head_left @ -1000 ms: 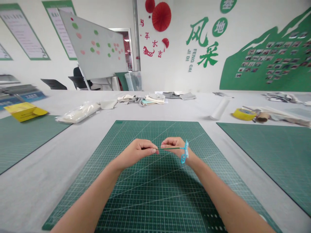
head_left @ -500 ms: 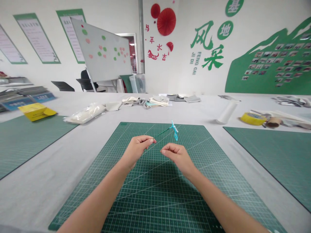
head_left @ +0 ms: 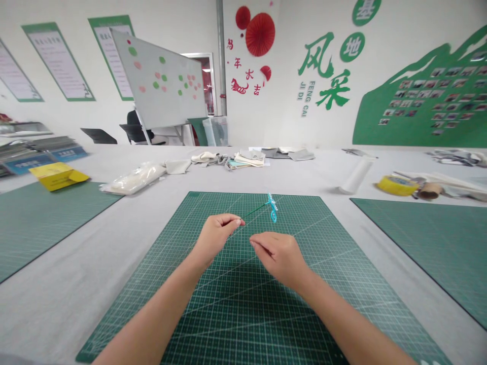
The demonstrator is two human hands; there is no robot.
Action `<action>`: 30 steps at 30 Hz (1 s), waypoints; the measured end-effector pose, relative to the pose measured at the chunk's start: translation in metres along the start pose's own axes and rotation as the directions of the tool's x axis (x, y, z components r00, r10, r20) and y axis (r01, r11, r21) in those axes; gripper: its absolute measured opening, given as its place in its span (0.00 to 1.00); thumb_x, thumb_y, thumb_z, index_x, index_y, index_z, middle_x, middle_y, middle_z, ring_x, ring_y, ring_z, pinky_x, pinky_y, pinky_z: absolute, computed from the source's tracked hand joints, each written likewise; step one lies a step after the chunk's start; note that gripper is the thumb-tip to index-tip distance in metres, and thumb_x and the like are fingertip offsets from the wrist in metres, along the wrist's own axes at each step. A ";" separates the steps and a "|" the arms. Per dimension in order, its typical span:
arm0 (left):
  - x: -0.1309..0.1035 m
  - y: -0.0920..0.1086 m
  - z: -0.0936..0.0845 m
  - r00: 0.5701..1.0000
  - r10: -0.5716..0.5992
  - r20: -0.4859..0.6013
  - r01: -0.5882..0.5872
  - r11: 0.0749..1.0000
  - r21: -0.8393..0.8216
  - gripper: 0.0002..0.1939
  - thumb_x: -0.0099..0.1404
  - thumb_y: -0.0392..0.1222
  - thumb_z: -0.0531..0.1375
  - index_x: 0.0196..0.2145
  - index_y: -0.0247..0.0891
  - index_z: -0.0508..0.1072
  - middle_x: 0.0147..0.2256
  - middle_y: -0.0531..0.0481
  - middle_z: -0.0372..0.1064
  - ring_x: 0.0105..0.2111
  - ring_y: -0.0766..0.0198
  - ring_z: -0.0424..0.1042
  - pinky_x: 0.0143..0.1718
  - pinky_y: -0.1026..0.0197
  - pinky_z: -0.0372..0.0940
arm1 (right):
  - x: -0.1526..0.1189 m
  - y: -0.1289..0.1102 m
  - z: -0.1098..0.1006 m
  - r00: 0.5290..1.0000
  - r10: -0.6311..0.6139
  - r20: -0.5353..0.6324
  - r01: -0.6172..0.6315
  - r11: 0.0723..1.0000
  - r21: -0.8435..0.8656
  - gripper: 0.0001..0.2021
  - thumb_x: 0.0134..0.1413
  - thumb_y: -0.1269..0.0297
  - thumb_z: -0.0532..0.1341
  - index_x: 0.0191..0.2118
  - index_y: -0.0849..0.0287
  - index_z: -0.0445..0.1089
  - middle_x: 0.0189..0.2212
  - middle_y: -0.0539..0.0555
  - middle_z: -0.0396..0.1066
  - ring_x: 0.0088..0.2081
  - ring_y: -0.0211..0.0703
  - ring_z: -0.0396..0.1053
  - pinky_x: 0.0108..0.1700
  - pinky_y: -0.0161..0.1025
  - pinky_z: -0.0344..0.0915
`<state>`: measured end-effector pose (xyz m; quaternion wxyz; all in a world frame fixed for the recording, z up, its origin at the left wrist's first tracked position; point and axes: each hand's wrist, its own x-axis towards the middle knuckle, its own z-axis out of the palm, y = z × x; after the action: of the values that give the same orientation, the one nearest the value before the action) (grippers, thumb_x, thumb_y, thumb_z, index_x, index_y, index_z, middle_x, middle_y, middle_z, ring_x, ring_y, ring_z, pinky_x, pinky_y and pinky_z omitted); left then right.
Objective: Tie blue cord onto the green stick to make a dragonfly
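Note:
A blue craft flower (head_left: 272,207) with pale bead-like edges sits on a thin dark green stem (head_left: 254,210). My left hand (head_left: 216,234) is closed, thumb and fingertips pinching the lower end of that stem, and the flower head points away to the right. Just right of it, my right hand (head_left: 279,253) is closed too, thumb and forefinger pressed together below the flower and apart from it. Whatever those right fingertips hold, if anything, is too small to make out. Both hands are above a green gridded cutting mat (head_left: 213,324).
Further cutting mats lie left (head_left: 49,228) and right (head_left: 426,238). A plastic-wrapped packet (head_left: 133,178), a yellow folded card (head_left: 59,176), fabric scraps (head_left: 249,158), a white roll (head_left: 356,175) and yellow tape (head_left: 396,185) lie beyond on the grey tablecloth (head_left: 152,208).
My right hand has lowered slightly and turned, its fingertips pressed closer together. The flower has dipped a little and shifted slightly left; my left hand keeps its pinch on the stem.

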<state>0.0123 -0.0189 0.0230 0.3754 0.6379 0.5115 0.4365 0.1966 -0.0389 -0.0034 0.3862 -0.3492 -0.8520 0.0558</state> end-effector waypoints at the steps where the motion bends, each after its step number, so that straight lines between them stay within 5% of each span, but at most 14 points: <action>1: 0.000 -0.002 0.000 1.000 0.031 -0.003 -0.031 0.999 0.042 0.12 0.60 0.43 0.56 0.30 0.37 0.78 0.31 0.50 0.75 0.31 0.64 0.69 0.34 0.63 0.62 | 0.000 -0.001 -0.001 0.999 -0.035 -0.020 0.034 0.999 -0.037 0.10 0.59 0.71 0.54 0.35 0.59 0.72 0.26 0.50 0.73 0.28 0.36 0.68 0.33 0.34 0.60; 8: -0.006 -0.001 0.003 0.963 0.261 0.061 -0.260 0.854 0.451 0.11 0.64 0.40 0.53 0.32 0.41 0.76 0.31 0.52 0.73 0.33 0.64 0.70 0.35 0.62 0.60 | 0.001 -0.005 -0.011 0.966 -0.193 -0.173 0.136 0.946 -0.295 0.08 0.58 0.73 0.56 0.35 0.61 0.73 0.22 0.51 0.69 0.25 0.36 0.64 0.30 0.35 0.57; 15: -0.011 0.004 0.003 0.912 0.287 0.291 -0.409 0.680 0.608 0.14 0.66 0.40 0.52 0.27 0.40 0.74 0.25 0.53 0.67 0.28 0.67 0.65 0.30 0.65 0.55 | 0.004 0.003 -0.024 0.956 -0.183 -0.230 0.086 0.923 -0.375 0.08 0.58 0.71 0.57 0.34 0.60 0.74 0.20 0.49 0.66 0.24 0.35 0.62 0.28 0.34 0.55; 23: -0.012 0.007 -0.004 0.820 0.258 0.510 -0.519 0.710 0.476 0.13 0.66 0.39 0.52 0.32 0.41 0.77 0.29 0.52 0.71 0.30 0.67 0.68 0.32 0.65 0.57 | 0.010 0.024 -0.034 0.991 0.126 -0.049 -0.125 0.992 0.028 0.08 0.58 0.65 0.58 0.34 0.57 0.75 0.27 0.49 0.72 0.29 0.35 0.66 0.33 0.33 0.59; 30: -0.011 0.016 -0.011 0.732 0.226 0.643 -0.431 0.884 0.180 0.11 0.65 0.40 0.55 0.35 0.38 0.78 0.31 0.51 0.73 0.32 0.67 0.69 0.36 0.66 0.61 | 0.009 0.048 -0.032 0.880 0.385 0.279 -0.471 0.783 0.407 0.11 0.47 0.56 0.65 0.30 0.59 0.75 0.15 0.45 0.59 0.19 0.31 0.50 0.22 0.33 0.47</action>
<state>0.0059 -0.0322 0.0399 0.3265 0.8761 0.3048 0.1816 0.2413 -0.0021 0.0070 0.3561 -0.4250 -0.7428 0.3752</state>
